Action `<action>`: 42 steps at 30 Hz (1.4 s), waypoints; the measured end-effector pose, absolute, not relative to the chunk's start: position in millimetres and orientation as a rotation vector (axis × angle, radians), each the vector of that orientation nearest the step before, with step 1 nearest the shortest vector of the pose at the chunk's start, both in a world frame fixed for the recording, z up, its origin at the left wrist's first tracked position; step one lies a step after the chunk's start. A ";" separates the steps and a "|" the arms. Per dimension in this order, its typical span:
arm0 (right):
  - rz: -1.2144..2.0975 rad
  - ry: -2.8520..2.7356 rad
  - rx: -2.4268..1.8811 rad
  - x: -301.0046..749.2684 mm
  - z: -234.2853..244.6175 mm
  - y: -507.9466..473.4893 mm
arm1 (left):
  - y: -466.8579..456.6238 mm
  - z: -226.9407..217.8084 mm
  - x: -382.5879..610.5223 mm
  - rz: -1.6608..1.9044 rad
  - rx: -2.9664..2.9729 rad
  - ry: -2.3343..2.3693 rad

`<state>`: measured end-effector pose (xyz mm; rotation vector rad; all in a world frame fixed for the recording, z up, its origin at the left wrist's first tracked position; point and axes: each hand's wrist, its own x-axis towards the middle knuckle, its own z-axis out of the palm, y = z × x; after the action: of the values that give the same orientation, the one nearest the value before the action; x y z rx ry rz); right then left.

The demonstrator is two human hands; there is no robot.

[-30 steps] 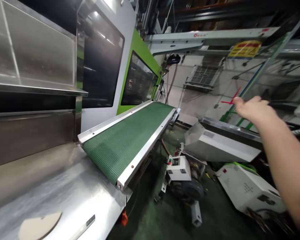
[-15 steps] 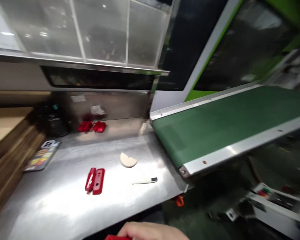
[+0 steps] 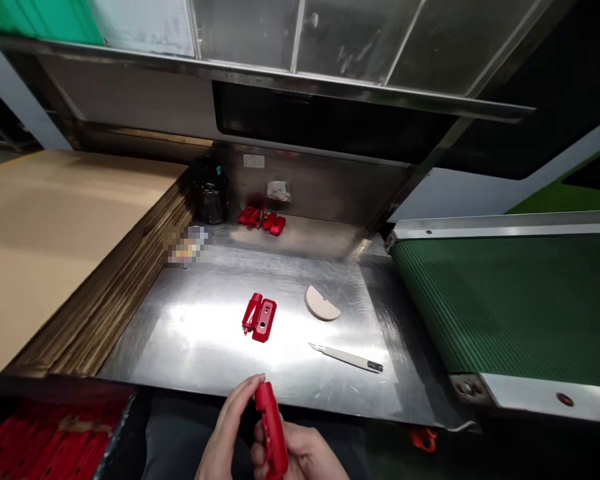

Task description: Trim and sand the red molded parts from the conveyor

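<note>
My right hand [image 3: 307,450] is closed around a red plastic part [image 3: 271,427], held tilted upright just in front of the bench edge. My left hand [image 3: 230,427] is beside it, fingers stretched out, with fingertips at the part's top end; its thumb is hidden. On the metal bench [image 3: 195,353] ahead lies a red plastic piece with two joined halves [image 3: 260,318]. To the right of that are a beige half-round piece [image 3: 322,304] and a craft knife [image 3: 346,357] with a pale handle, blade pointing left.
Stacked cardboard sheets [image 3: 90,220] stand along the left, with a blurred-out object [image 3: 187,245] and a dark jug [image 3: 213,193] beside them. More red parts [image 3: 263,220] lie at the back. A green conveyor [image 3: 510,300] borders the right. A box of red parts [image 3: 50,433] sits lower left.
My view has turned left and down, bringing the cardboard and box of red parts into sight. Both hands and the held red part now show; before, only one hand's edge did.
</note>
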<state>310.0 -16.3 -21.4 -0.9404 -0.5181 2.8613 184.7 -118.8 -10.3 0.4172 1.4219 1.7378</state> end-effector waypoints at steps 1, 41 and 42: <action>2.872 -0.504 -0.957 310.4 -20.9 -19.0 | -115.7 -8.2 189.0 1.768 0.436 1.422; 1.614 -2.914 -0.736 339.5 122.7 46.7 | -149.8 -8.4 169.3 1.339 1.645 1.384; 1.574 -2.951 -0.701 336.4 121.1 46.2 | -150.8 -8.3 170.0 1.328 1.644 1.401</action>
<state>336.4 46.2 121.1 -0.7005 -2.9508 1.5745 170.0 -150.8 -8.3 1.6444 1.4015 1.3283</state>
